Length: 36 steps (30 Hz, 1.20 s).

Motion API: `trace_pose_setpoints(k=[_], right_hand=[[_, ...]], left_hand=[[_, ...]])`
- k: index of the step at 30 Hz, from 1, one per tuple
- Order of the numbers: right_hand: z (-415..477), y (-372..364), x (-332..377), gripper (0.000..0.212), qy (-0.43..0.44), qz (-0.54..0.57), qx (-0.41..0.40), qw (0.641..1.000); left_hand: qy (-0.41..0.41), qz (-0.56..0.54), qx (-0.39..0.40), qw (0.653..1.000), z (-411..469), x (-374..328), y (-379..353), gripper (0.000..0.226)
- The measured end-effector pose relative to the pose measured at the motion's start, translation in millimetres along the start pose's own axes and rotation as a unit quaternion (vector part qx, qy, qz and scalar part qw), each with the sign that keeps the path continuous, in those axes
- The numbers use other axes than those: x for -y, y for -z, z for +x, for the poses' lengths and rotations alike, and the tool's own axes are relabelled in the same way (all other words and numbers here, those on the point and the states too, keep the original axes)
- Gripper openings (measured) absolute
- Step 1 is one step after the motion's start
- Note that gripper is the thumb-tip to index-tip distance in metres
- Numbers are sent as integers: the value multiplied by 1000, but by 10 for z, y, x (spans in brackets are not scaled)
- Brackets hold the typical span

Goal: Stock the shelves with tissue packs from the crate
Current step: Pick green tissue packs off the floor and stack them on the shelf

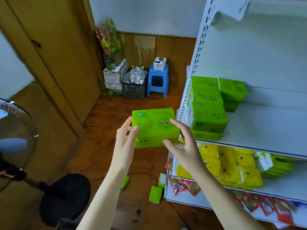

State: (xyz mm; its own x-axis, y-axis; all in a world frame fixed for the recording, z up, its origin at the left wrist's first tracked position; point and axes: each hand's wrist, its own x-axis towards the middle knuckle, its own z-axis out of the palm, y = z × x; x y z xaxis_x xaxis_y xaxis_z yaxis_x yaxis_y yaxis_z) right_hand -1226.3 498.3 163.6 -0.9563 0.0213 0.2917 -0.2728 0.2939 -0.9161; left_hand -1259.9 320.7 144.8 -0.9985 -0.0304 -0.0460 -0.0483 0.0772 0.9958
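Green tissue pack [154, 128] held in mid-air between both hands, above wooden floor [106, 146]. Left hand [125, 138] fingers [135, 128] pressed on pack's left face; right hand [184, 145] fingers [174, 122] spread across its right top and front edge. Grasp looks loose, though motion blur makes contact hard to judge. Right of right fingers: white shelf [265, 130] with stacked green packs [209, 107]. Below them, yellow packs [232, 166] on lower shelf. Loose small green packs [155, 195] on floor beneath hands.
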Motion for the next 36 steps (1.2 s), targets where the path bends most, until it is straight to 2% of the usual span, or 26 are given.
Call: trace_pose_setpoints(k=[3,7,10,12,15,17,21,23,29,36], right_hand=[[83,456,27,47,5,30,-48,998],[157,1158,-94,48,5,46,-109,993],[164,1660,-291,49,8,54,-146,988],[166,1954,-456,49,0,63,-170,983],[177,2315,-730,47,-17,76,-198,977],[197,2495,-947,48,-37,70,-211,974],[269,2674,-1429,47,-101,53,-204,972],[319,2654,-1620,44,-122,19,-189,974],[518,2518,-1877,38,-130,-90,-159,975],[676,2440,-1951,39,-111,-139,-197,964]], left_hand=[[-39,-16,49,998,221,-314,-451,46],[-157,-13,163,974,366,-868,-1160,33],[-144,9,228,963,505,-954,-1704,37],[-111,81,223,965,610,-910,-2045,50],[-166,209,216,939,759,-914,-2471,47],[-195,318,192,908,925,-856,-2681,47],[-125,531,159,823,1097,-610,-2866,51],[-133,563,151,802,1070,-547,-2900,53],[-140,584,147,786,1024,-533,-2909,54],[-143,590,144,782,996,-535,-2923,54]])
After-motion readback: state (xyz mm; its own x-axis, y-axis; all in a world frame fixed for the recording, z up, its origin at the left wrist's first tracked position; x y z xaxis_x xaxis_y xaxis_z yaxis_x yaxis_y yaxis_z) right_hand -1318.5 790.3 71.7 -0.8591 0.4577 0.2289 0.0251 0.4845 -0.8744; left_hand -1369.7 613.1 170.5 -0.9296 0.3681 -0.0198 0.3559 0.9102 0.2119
